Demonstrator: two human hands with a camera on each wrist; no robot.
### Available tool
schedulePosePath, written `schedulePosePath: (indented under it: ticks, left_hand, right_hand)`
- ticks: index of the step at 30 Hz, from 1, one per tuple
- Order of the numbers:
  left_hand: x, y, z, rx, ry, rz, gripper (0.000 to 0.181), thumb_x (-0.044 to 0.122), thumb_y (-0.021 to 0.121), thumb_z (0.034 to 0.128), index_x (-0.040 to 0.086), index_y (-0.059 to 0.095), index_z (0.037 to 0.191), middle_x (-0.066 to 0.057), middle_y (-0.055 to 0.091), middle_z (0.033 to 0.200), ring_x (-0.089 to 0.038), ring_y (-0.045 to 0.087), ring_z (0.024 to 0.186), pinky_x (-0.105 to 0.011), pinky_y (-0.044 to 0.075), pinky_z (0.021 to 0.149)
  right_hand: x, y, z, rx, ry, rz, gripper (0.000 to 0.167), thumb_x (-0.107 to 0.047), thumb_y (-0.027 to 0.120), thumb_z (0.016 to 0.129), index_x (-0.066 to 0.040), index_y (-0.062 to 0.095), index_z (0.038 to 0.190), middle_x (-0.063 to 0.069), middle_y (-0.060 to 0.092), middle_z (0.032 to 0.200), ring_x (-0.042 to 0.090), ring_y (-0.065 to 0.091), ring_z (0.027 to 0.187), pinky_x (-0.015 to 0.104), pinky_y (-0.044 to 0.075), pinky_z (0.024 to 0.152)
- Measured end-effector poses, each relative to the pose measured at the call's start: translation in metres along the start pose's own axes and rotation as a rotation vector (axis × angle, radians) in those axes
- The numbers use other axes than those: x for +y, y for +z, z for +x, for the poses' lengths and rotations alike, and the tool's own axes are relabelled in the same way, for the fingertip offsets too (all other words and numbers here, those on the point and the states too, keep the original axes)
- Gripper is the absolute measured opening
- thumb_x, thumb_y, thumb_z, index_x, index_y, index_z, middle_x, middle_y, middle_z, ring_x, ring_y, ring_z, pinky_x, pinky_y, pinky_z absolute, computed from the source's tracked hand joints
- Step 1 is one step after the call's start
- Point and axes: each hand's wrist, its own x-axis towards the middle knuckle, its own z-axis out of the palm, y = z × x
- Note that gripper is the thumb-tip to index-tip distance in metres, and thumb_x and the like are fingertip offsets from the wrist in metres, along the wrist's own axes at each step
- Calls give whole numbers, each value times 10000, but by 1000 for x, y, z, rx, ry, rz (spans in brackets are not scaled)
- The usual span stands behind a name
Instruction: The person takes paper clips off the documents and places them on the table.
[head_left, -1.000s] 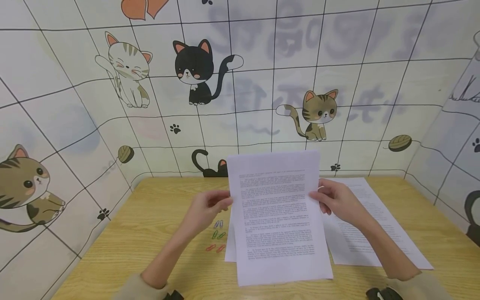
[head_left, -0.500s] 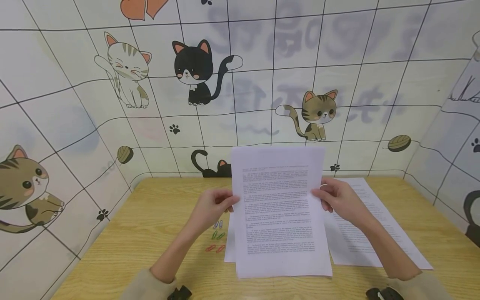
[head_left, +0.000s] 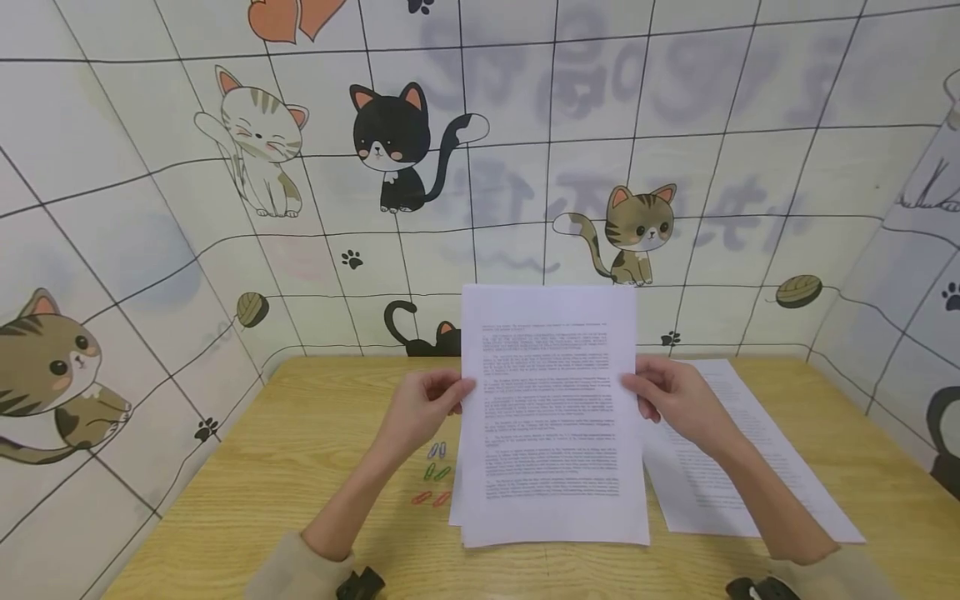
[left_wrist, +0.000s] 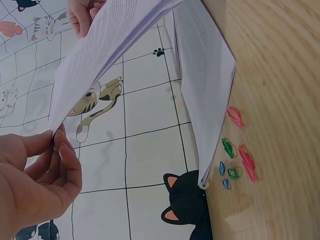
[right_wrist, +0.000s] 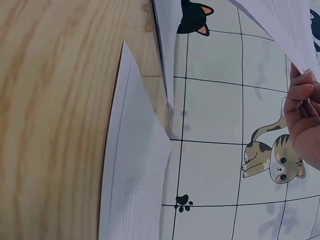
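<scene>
A small stack of printed sheets (head_left: 553, 417) is held up off the table, its text facing the head camera. My left hand (head_left: 422, 408) pinches the left edge between thumb and fingers; the left wrist view shows the same left hand (left_wrist: 40, 175) gripping the paper's edge. On the opposite edge my right hand (head_left: 675, 404) pinches the sheets, and the right wrist view catches that right hand (right_wrist: 305, 110) at its border. Behind the held sheets, another paper stack (left_wrist: 205, 85) lies on the table, mostly hidden in the head view.
Right of the held sheets lies another printed stack (head_left: 727, 467) on the wooden table (head_left: 300, 433). Several paper clips, including red clips (head_left: 431, 498), green clips (head_left: 437, 472) and blue clips (head_left: 437, 451), lie to the left. A cat-patterned wall (head_left: 510, 208) stands behind.
The held sheets have risen slightly. They shifted right at first, then back left, and now stand straighter. Both hands kept their pinch on the edges.
</scene>
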Motion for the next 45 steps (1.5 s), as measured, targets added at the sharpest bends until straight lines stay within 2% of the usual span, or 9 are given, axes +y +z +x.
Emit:
schedulePosePath:
  ticks: [6, 11, 14, 20, 24, 27, 32, 39, 45]
  left_hand:
    - [4, -7, 1, 70, 5, 16, 119, 92, 697, 957, -14, 743, 986, -57, 696, 810, -224, 619, 702, -232, 504, 624]
    - [0, -15, 4, 130, 48, 59, 103, 66, 697, 949, -30, 734, 961, -81, 688, 794, -241, 607, 682, -219, 488, 613]
    - [-2, -22, 5, 156, 46, 86, 107, 79, 695, 952, -22, 730, 950, -67, 663, 766, -206, 578, 666, -214, 463, 600]
    - [-4, -38, 8, 194, 8, 120, 145, 115, 685, 969, -24, 725, 971, -59, 628, 755, -145, 529, 670, -212, 424, 581]
    - [-6, -51, 11, 195, -15, 114, 177, 122, 661, 988, -46, 714, 1004, -89, 645, 807, -153, 534, 705, -207, 435, 600]
    - [-7, -60, 12, 200, -29, 119, 190, 118, 649, 995, -58, 709, 1037, -111, 656, 848, -163, 542, 731, -204, 443, 612]
    - [-14, -74, 15, 204, -76, 160, 211, 131, 636, 1005, -58, 703, 1073, -116, 638, 869, -182, 535, 755, -210, 433, 610]
    - [-30, -96, 18, 216, -146, 208, 236, 152, 609, 1025, -58, 686, 1098, -130, 616, 913, -217, 526, 801, -224, 430, 630]
    - [-41, -116, 19, 211, -179, 250, 272, 168, 595, 1034, -64, 675, 1152, -144, 615, 960, -221, 524, 840, -239, 430, 662]
  right_hand:
    - [-9, 8, 6, -53, 22, 44, 176, -147, 602, 1028, 26, 591, 1056, 68, 526, 616, 154, 478, 525, 255, 376, 468]
    - [-13, 20, 15, -106, 34, 62, 155, -128, 571, 1041, 10, 504, 1024, 93, 536, 590, 181, 493, 496, 255, 421, 466]
    - [-17, 26, 19, -117, 31, 84, 120, -84, 556, 1041, 14, 488, 1055, 105, 547, 600, 193, 509, 511, 257, 432, 471]
    - [-28, 36, 26, -120, 30, 102, 221, -47, 583, 1016, 59, 523, 1200, 99, 568, 667, 171, 525, 584, 264, 454, 529]
    - [-35, 47, 31, -118, 50, 43, 146, -105, 607, 1015, 28, 607, 1076, 66, 553, 673, 166, 511, 609, 253, 422, 545]
    - [-39, 57, 36, -111, 67, 30, 147, -133, 603, 1021, 13, 589, 1016, 55, 546, 637, 170, 497, 573, 255, 402, 530]
    - [-41, 77, 43, -115, 82, 88, 206, -108, 601, 1017, 46, 532, 1135, 58, 561, 628, 171, 508, 561, 251, 428, 535]
    - [-42, 106, 52, -181, 105, 132, 142, -127, 605, 1015, 14, 612, 993, 39, 542, 609, 147, 479, 536, 245, 390, 520]
    - [-49, 132, 58, -178, 172, 153, 185, -127, 617, 1003, 17, 548, 1096, 33, 566, 600, 132, 490, 513, 284, 432, 564]
